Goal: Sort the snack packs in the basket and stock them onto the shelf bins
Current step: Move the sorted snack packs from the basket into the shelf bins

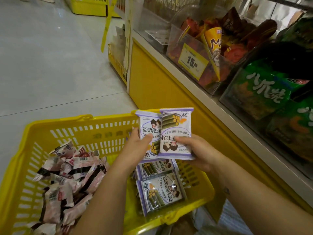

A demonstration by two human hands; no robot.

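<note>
Pale grey floor tiles (50, 65) lie under soft, even light. A shelving unit (130, 65) with yellow base panel (152, 92) and white ledge (237, 124) stands on them.

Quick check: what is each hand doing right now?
Left hand: grips a purple seaweed-roll pack, thumb on its front.
Right hand: grips a second purple pack, overlapping the first.
</note>
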